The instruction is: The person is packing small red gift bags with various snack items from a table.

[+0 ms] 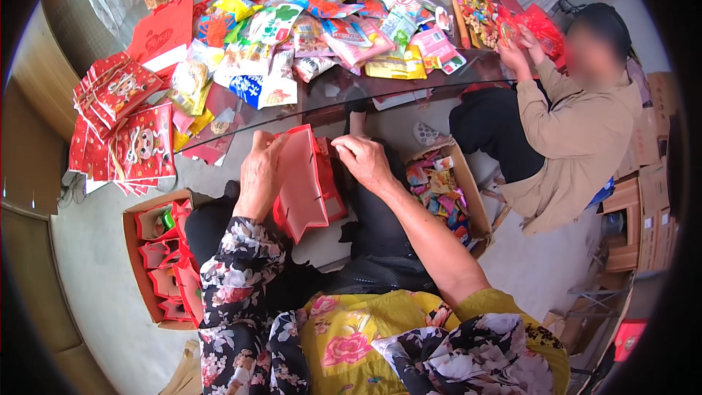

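My left hand (260,173) grips the left rim of an upright red paper gift bag (318,197) between my knees. Its mouth faces me, showing a pale pink inside with dark handle ends along the edges. My right hand (363,162) is beside the bag's far right side, fingers curled with the thumb near the fingertips. Whether it pinches part of the bag, I cannot tell. Past the bag, a glass-topped table (329,105) carries a heap of packaged snacks (307,27). Stacked red printed gift bags (129,120) lie at its left end.
At my left, a cardboard box (134,263) holds several open red bags. Another cardboard box (474,203) of small wrapped sweets stands by my right leg. A co-worker (570,104) sits at right, holding a red package (510,27). A wooden stick (456,11) lies on the table.
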Motion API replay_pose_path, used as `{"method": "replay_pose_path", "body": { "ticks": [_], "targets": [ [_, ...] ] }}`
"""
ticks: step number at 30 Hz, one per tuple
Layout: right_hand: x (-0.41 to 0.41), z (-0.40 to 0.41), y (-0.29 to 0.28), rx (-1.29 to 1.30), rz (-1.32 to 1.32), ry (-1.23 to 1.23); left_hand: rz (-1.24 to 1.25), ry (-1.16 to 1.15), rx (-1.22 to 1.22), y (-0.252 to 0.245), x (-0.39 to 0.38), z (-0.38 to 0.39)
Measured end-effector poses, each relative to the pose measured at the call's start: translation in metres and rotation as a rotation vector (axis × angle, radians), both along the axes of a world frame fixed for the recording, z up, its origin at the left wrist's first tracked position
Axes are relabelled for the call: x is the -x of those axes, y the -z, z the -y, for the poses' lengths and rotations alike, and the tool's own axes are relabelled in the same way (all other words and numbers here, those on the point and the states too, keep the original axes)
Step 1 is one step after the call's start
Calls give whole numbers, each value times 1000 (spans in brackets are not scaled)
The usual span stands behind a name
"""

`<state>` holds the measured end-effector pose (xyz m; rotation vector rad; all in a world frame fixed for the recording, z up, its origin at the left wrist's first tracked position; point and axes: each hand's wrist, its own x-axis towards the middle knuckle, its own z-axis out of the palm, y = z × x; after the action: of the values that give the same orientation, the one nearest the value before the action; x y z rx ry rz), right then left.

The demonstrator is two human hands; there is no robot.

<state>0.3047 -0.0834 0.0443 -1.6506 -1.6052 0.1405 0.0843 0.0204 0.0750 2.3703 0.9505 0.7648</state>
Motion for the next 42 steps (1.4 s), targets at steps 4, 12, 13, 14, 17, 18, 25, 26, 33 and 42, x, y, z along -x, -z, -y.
{"method": "replay_pose_path", "body": {
  "ticks": [4,12,13,14,17,18,25,26,33,42],
  "targets": [
    [-1,1,-1,23,-38,0,-6,-8,44,-2,0,2],
    [-57,-29,-41,-90,132,-18,27,-10,30,-1,5,1],
    [-67,-38,-48,-132,222,-23,33,-4,48,-2,5,1],
    [-76,-44,-56,-96,318,-17,41,-4,50,-2,5,0],
    [-86,-72,-74,-45,498,17,61,-8,65,1,7,-3],
    [-88,-82,-78,-36,579,50,66,1,45,4,6,-4],
    [-105,-129,-67,120,660,173,63,6,62,4,1,-5],
    [-108,-133,-64,118,663,170,66,2,61,3,2,-5],
    [-137,-140,-72,-46,666,144,53,27,51,3,3,-6],
    [-148,-112,-132,-90,498,165,66,29,76,2,2,-6]
  ]
}}
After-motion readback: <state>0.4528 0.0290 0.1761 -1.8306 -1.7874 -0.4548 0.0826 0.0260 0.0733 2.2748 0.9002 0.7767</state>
